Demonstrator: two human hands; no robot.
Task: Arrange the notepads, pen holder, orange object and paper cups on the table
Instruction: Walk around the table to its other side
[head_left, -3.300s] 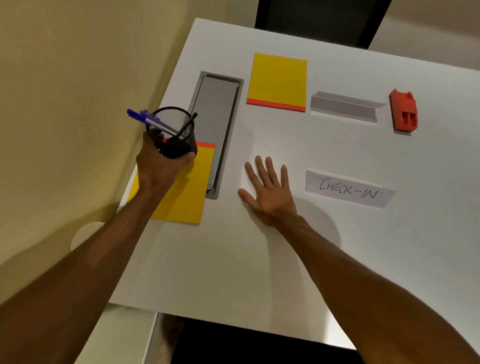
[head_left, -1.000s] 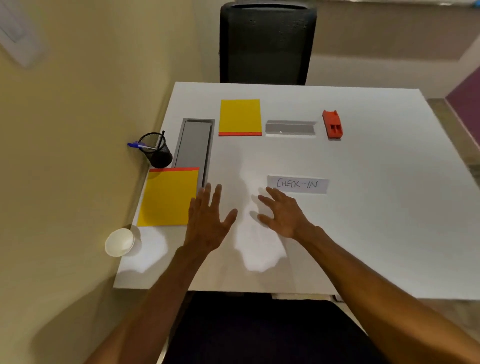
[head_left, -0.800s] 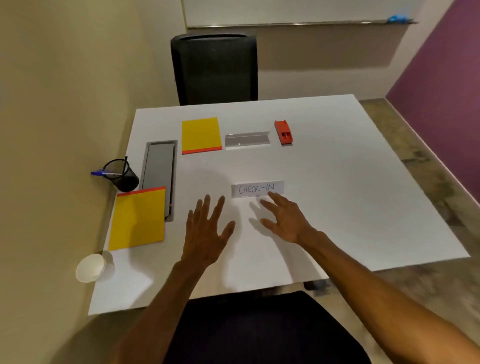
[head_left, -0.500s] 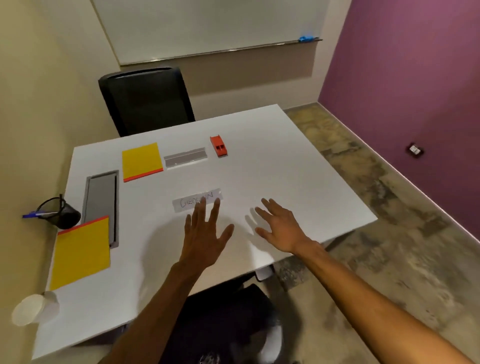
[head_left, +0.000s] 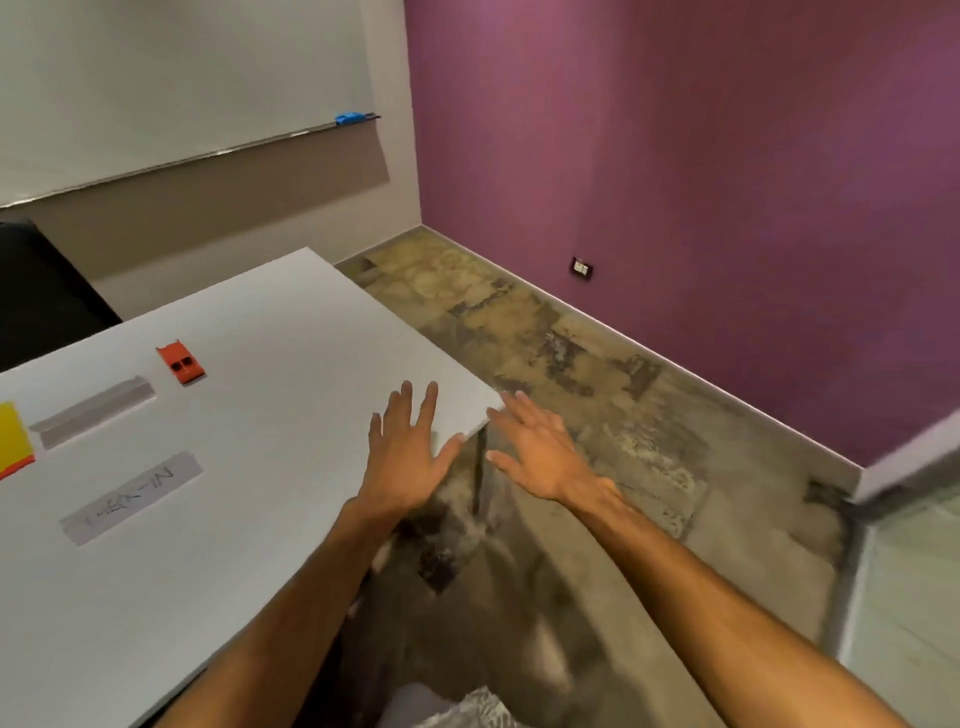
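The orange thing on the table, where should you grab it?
Probably pinch the orange object across its two long sides, coming straight down from above. It lies flat on the table with bare space all around, and it looks narrow enough for the fingers to span.

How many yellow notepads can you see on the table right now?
1. Only a slice of one notepad shows, at the left edge of the picture, beside the grey strip on the table. Others may lie out of view further left.

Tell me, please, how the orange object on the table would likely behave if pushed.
The orange object lies flat and low on the table, so it would probably slide, not roll or tip. It looks like small, rigid plastic, so likely light and stiff.
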